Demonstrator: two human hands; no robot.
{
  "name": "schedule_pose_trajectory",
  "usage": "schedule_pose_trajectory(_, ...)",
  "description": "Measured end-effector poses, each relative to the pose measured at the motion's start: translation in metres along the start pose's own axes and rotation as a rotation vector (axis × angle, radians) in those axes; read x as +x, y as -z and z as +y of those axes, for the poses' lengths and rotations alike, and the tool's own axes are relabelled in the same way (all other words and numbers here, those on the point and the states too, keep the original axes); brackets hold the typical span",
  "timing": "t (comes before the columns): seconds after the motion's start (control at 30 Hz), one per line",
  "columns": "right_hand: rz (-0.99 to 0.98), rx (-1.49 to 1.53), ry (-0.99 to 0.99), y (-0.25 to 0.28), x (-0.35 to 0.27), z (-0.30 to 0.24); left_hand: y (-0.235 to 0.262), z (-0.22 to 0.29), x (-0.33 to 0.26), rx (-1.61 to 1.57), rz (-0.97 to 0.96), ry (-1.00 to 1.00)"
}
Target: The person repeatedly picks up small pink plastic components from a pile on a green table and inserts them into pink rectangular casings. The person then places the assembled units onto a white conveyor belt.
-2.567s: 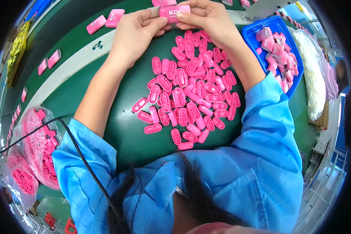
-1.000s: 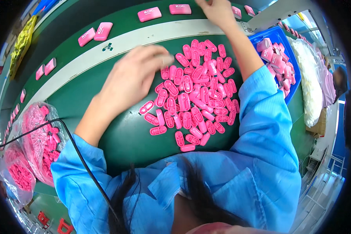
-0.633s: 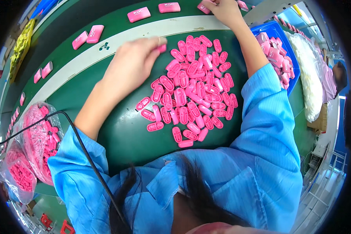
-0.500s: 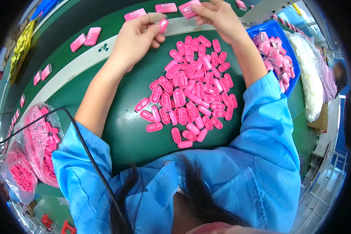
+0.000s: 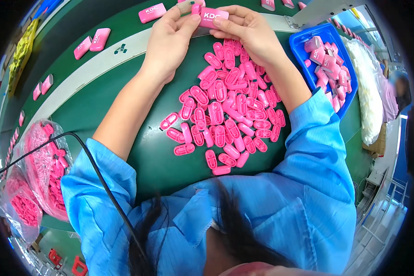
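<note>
At the far side of the work surface my two hands meet. My left hand [image 5: 170, 40] pinches a small glossy pink cap [image 5: 196, 8] between thumb and fingers. Its fingertip has a tan wrap. My right hand [image 5: 252, 34] grips a flat pink case with white lettering [image 5: 210, 18], thumb on the front and fingers behind. The cap is against the case's left end; whether it is seated cannot be told. Below my hands, a loose pile of pink oval caps [image 5: 216, 112] lies on the green mat [image 5: 156, 161], many with their hollow side up.
A blue bin [image 5: 300, 51] at right holds many pink cases. Beyond a pale rail [image 5: 85, 69], more cases [image 5: 100, 39] lie on a green belt. Clear bags of pink parts [image 5: 43, 161] stand at left. A black cable [image 5: 94, 161] crosses my left arm.
My right hand has brought the case left and turned its lettered face up, and my left hand has raised the cap to it. Cases on the belt have shifted left.
</note>
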State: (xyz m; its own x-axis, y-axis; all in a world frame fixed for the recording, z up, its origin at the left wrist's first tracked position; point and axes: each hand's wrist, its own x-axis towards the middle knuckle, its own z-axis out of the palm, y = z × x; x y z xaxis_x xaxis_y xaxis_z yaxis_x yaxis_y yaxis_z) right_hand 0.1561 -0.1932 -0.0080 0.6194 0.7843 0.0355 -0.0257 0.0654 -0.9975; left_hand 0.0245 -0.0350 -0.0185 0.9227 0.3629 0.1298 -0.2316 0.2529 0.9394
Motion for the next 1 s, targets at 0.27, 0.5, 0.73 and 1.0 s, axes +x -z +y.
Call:
schedule_pose_trajectory(0.27,-0.012,0.004,0.039,-0.007,-0.008,-0.010,0.001,0.001,0.002,-0.051,-0.044,0.020)
schedule_pose_trajectory(0.5,0.041,-0.276,0.172,0.007,-0.008,-0.007,0.001,0.017,-0.001,0.635,-0.017,-0.163)
schedule_pose_trajectory(0.73,0.043,-0.201,0.143,-0.013,-0.018,-0.014,-0.018,0.038,-0.023,0.919,-0.021,-0.143)
schedule_pose_trajectory(1.0,0.184,-0.560,0.201,0.006,0.037,-0.014,-0.003,0.009,0.003,1.201,0.238,-0.547)
